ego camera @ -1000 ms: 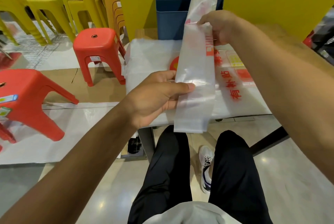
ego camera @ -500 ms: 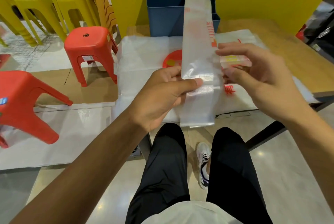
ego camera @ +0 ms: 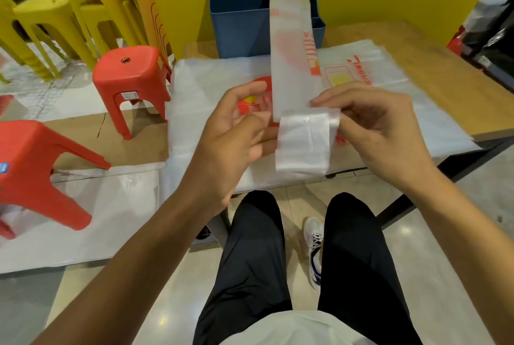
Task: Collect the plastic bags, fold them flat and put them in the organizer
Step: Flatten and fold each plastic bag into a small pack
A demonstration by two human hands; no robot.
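A clear plastic bag (ego camera: 292, 47) with red print, folded into a long narrow strip, stands upright in front of me over the table edge. Its lower end (ego camera: 303, 144) is folded up into a short flap. My right hand (ego camera: 381, 133) pinches the fold's right edge between thumb and fingers. My left hand (ego camera: 236, 136) has its fingers at the strip's left edge, thumb raised. More flat printed bags (ego camera: 217, 88) lie spread on the wooden table (ego camera: 411, 50). The blue organizer (ego camera: 239, 24) stands behind them against the yellow board.
A red stool (ego camera: 130, 77) stands left of the table and another red stool (ego camera: 33, 166) lies tipped nearer me. Stacked yellow stools (ego camera: 69, 11) fill the far left. My legs and one shoe are below the table edge.
The strip's bottom end has been folded upward into a flap. My right hand came down from the strip's top to the fold; my left hand loosened its grasp and shifted left.
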